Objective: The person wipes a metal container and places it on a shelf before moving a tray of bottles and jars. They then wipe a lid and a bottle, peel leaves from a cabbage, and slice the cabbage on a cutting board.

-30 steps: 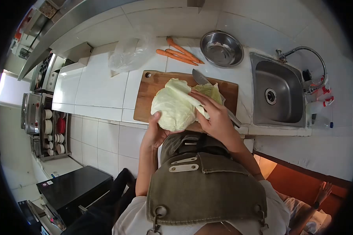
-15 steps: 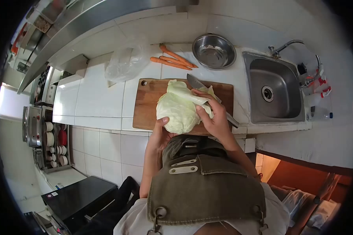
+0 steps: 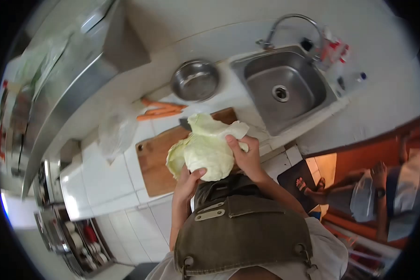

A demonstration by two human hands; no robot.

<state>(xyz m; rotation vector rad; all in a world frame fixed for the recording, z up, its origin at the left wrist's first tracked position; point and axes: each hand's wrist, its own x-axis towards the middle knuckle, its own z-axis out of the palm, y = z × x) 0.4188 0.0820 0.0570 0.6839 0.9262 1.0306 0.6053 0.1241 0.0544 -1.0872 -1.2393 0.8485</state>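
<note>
Cutting board (image 3: 151, 161) at bench's front edge | left hand (image 3: 187, 179) cupped under cabbage (image 3: 201, 151), held above board's near right corner | right hand (image 3: 245, 156) gripped its loose outer leaf | likely light, springy, leaves tear easily; firmest hold low round the dense head

A wooden cutting board (image 3: 155, 163) is being overhung directly beneath the grip, with a knife blade (image 3: 185, 123) being partly hidden just beyond it. Carrots (image 3: 161, 111) and a steel bowl (image 3: 194, 80) are being left farther beyond, a sink (image 3: 280, 88) beyond and rightward, a plastic bag (image 3: 115, 133) leftward.
</note>
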